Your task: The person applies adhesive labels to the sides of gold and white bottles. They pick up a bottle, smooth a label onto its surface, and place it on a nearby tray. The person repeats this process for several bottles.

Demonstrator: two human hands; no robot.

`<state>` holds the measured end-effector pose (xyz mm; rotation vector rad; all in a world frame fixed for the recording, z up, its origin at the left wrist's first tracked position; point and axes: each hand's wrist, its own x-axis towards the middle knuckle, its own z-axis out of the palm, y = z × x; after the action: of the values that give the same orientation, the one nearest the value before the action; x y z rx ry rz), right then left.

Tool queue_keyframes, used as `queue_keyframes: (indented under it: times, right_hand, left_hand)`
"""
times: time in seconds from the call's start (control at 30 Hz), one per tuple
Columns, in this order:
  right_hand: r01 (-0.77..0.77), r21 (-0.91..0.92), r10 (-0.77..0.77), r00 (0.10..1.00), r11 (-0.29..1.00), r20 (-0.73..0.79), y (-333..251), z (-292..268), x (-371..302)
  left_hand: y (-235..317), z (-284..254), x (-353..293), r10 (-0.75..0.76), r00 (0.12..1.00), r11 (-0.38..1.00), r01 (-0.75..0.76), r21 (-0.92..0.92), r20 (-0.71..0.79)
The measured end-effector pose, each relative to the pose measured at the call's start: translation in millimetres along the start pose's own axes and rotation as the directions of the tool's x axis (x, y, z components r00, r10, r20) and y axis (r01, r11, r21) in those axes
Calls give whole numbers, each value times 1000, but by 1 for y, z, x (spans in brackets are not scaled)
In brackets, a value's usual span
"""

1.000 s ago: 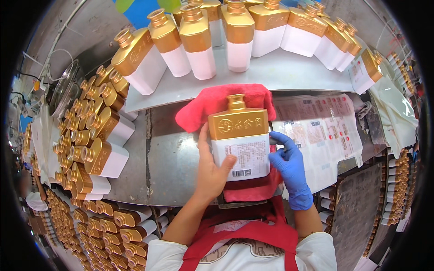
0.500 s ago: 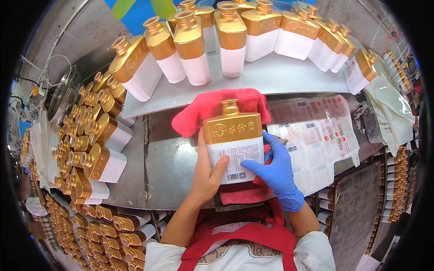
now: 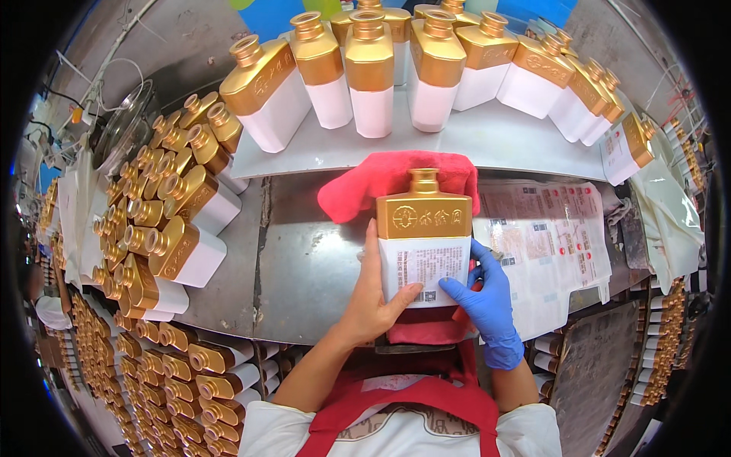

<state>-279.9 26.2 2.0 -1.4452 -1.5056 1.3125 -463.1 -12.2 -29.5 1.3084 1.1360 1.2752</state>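
Between my two hands an angular bottle (image 3: 424, 221) stands upright in view, its shoulder and neck gold with embossed markings and its lower body white. On the white face is a clear label (image 3: 430, 268) with fine dark print and small code squares. My bare left hand (image 3: 375, 301) grips the bottle's left side, its thumb across the lower front near the label. In a blue glove, my right hand (image 3: 487, 305) closes on the right side, thumb on the label's lower right. A red cloth (image 3: 362, 186) lies behind the bottle, and more red fabric shows below it.
Gold-and-white bottles (image 3: 369, 76) line a raised grey shelf (image 3: 327, 158) at the far side. Many more bottles (image 3: 179, 251) crowd the left. Label sheets (image 3: 541, 251) lie on the metal table right of my glove. Racks of bottles (image 3: 221, 381) stand below, at lower left.
The view has shifted, so the bench and bottles sit further right. My left thumb has slid lower and rightward on the bottle's front. Both hands keep hold of the bottle.
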Motion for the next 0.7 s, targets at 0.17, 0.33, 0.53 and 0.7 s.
queue_keyframes:
  times: [0.17, 0.33, 0.53, 0.7]
  right_hand:
    - [43, -45, -44, 999, 998, -19, 3, 1, -1]
    - [-20, -56, 18, 999, 998, -40, 11, -3, 8]
    - [-14, -45, 10, 995, 999, -94, 2, 4, 17]
    - [-9, -1, 9, 994, 1000, -113, 7, 7, 21]
  left_hand:
    - [-6, -5, -1, 44, 999, 990, -46, 134, 19]
    - [5, -10, 11, 8, 998, 985, -18, -174, -59]
    - [9, -3, 26, 27, 996, 991, -15, 132, -88]
    - [9, -2, 29, 24, 992, 990, -7, 143, -122]
